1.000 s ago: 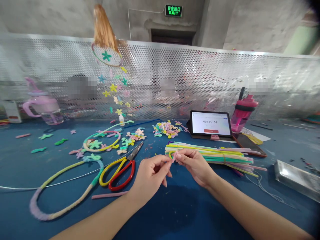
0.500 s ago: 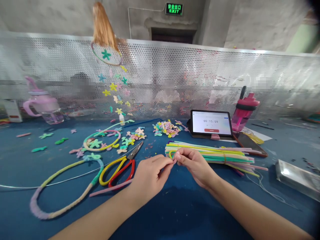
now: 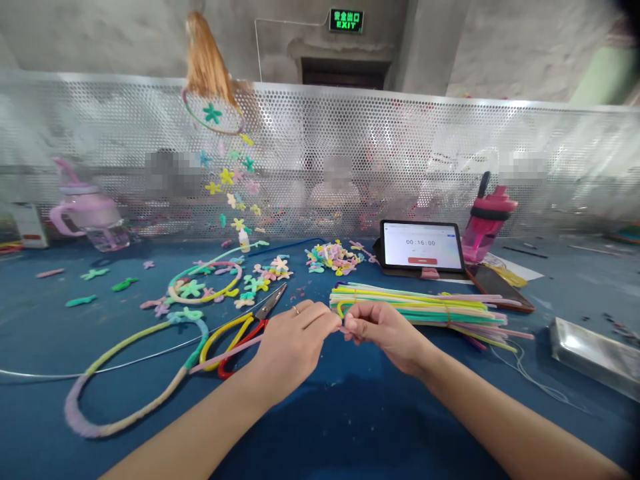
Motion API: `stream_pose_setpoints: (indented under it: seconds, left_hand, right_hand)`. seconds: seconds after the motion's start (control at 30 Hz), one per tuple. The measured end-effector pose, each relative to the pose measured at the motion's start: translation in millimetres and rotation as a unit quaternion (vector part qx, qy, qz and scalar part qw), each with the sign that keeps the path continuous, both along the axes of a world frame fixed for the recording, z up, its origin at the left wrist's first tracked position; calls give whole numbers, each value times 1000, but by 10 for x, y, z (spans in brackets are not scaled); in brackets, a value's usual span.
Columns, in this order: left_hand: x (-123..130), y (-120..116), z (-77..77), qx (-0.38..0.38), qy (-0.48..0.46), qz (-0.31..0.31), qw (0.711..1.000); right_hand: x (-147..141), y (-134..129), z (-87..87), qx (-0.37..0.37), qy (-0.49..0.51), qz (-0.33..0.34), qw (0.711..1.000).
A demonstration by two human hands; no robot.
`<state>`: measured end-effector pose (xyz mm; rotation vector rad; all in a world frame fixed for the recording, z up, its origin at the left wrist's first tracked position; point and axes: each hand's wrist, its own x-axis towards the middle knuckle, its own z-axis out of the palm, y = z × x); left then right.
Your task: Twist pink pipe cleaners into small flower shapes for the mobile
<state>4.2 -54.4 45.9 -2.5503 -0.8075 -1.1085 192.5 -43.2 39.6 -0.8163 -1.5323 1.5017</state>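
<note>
A pink pipe cleaner (image 3: 227, 354) runs behind my left hand (image 3: 296, 347), whose closed fingers grip it; its long end sticks out to the left over the scissors (image 3: 239, 333). My right hand (image 3: 383, 331) pinches the pink tip that shows between the two hands. The fingertips of both hands nearly touch. Behind my right hand lies a bundle of coloured pipe cleaners (image 3: 465, 311). To the left is a large wrapped ring (image 3: 143, 335) in yellow, purple, cream and teal.
Small pipe-cleaner shapes (image 3: 334, 257) lie in piles at the back. A tablet (image 3: 421, 247) with a timer, a pink bottle (image 3: 490, 223), a phone (image 3: 500, 288) and a clear box (image 3: 595, 353) stand or lie right. A purple cup (image 3: 93, 217) is far left. Flower strings hang before the perforated screen (image 3: 300, 133).
My left hand has rolled over, with its knuckles now higher and a ring showing. The pink pipe cleaner's left end has risen and shifted right. My right hand's fingers have curled in more.
</note>
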Motion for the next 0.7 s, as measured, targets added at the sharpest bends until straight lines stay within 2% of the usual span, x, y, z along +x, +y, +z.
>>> stream_pose_setpoints:
  seconds: [0.13,0.3,0.47,0.57,0.7]
  left_hand:
    - [-43,32,27,-24,2,-16,1000]
    - [-107,47,66,-56,89,-49,993]
    - [-142,62,58,-38,121,-63,990]
    - [-146,73,49,-33,104,-57,992]
    - [-112,57,50,-77,46,-44,995]
  right_hand:
    - [-5,-15,1,-23,-30,8,999]
    - [-15,-10,-14,-41,-40,24,998]
    - [-7,-14,-16,-57,-48,39,996]
    - [2,-23,-6,-65,-52,45,995]
    - [6,-32,-4,-72,-51,50,995]
